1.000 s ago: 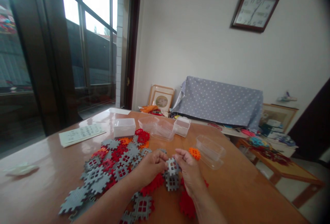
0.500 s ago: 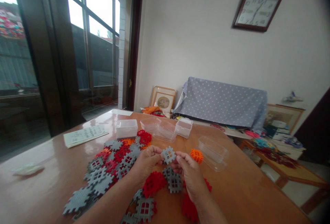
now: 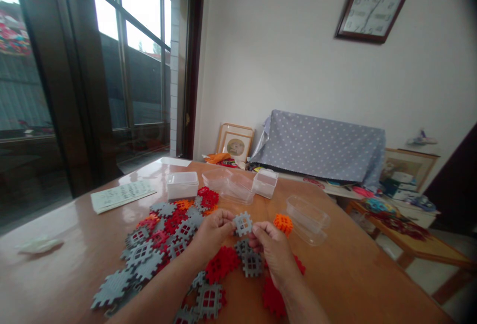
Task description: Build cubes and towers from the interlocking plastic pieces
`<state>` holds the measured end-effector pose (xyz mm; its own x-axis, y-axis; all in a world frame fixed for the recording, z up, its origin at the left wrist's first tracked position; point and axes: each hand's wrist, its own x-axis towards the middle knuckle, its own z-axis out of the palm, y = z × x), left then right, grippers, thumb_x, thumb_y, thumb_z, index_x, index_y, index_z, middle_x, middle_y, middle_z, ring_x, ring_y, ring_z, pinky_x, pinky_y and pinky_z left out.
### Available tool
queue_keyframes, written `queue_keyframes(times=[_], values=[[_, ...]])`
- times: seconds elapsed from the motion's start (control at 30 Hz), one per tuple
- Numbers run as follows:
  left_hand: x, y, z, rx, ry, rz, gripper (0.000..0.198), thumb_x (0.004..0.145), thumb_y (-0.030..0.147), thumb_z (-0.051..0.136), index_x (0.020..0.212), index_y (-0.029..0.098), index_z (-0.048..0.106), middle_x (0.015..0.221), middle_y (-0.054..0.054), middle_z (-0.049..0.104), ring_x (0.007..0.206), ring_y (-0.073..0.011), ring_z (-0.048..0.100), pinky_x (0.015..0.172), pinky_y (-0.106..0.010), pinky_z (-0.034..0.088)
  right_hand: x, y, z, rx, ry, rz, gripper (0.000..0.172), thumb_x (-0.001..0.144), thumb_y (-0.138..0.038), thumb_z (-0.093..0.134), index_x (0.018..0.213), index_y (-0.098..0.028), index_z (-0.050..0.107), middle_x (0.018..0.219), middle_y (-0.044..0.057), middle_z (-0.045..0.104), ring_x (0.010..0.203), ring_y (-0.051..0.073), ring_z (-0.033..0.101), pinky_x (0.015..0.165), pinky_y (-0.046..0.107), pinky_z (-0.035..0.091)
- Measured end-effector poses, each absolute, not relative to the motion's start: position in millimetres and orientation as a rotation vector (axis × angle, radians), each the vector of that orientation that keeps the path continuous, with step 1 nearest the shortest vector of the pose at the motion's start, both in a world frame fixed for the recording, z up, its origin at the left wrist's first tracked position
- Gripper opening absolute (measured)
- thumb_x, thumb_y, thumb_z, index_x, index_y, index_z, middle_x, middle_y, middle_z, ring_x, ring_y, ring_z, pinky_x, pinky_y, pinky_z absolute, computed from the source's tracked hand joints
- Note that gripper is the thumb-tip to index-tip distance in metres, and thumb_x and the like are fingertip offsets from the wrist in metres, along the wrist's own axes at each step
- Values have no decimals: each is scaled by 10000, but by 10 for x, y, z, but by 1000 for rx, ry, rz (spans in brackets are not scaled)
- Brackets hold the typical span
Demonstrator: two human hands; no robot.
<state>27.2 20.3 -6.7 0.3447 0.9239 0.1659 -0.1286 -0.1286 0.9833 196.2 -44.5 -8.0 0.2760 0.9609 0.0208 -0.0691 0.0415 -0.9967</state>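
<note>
My left hand [image 3: 213, 233] and my right hand [image 3: 271, 249] both pinch one small grey waffle tile [image 3: 243, 223], held up above the brown table [image 3: 357, 274]. Under the hands lie grey tiles [image 3: 251, 262] and a red tile [image 3: 222, 262]. A pile of grey, red and orange tiles [image 3: 164, 234] spreads to the left of my left hand. An orange tile [image 3: 283, 223] sits just right of the held tile, beside a clear box.
Several clear plastic boxes stand behind the pile: one [image 3: 182, 185] on the left, two [image 3: 233, 187] in the middle, one [image 3: 307, 219] on the right. A printed sheet [image 3: 122, 195] lies at the table's left. A low cluttered side table [image 3: 402, 224] stands to the right.
One second ago the hands held joined grey tiles low over the table. Now they hold a single grey tile lifted higher; another grey tile lies on the table beneath.
</note>
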Motion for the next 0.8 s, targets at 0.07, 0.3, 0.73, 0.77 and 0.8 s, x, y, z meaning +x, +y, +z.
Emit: queue_keyframes(times=[0.07,0.3,0.73,0.77,0.8], values=[[293,208,-106,1488,805,1068,232,789,296,667,958,149,604,790,-23,686,715,-150,631,689,-271,473,1973,-444,-90,-1242,-947,1026,357,767,-535,707,838,-185,688,778,40,718,668,166,619,593,254,442],[308,191,-196,1970,988,1191,437,693,203,738,1115,210,627,1022,-53,694,987,-232,642,892,-362,485,1990,-421,-149,-1195,-867,1073,328,781,-510,712,816,-186,675,762,25,701,628,131,584,565,231,411],[163,281,-81,2187,1116,1101,435,733,260,717,1161,224,646,1089,-82,710,1050,-276,639,932,-376,460,1981,-377,-220,-1222,-868,1062,389,773,-558,704,886,-185,694,757,23,694,610,128,587,535,223,410],[136,310,-71,2168,1123,1108,431,735,268,719,1158,221,651,1090,-90,713,1052,-280,641,927,-372,461,1990,-375,-212,-1229,-863,1047,389,774,-560,699,895,-191,693,754,19,694,609,129,590,537,223,414],[107,339,-65,2146,1130,1112,428,736,273,720,1155,216,654,1090,-96,715,1052,-283,645,920,-367,464,2002,-369,-210,-1238,-861,1032,384,773,-560,696,894,-195,691,747,16,694,605,129,592,536,224,416]])
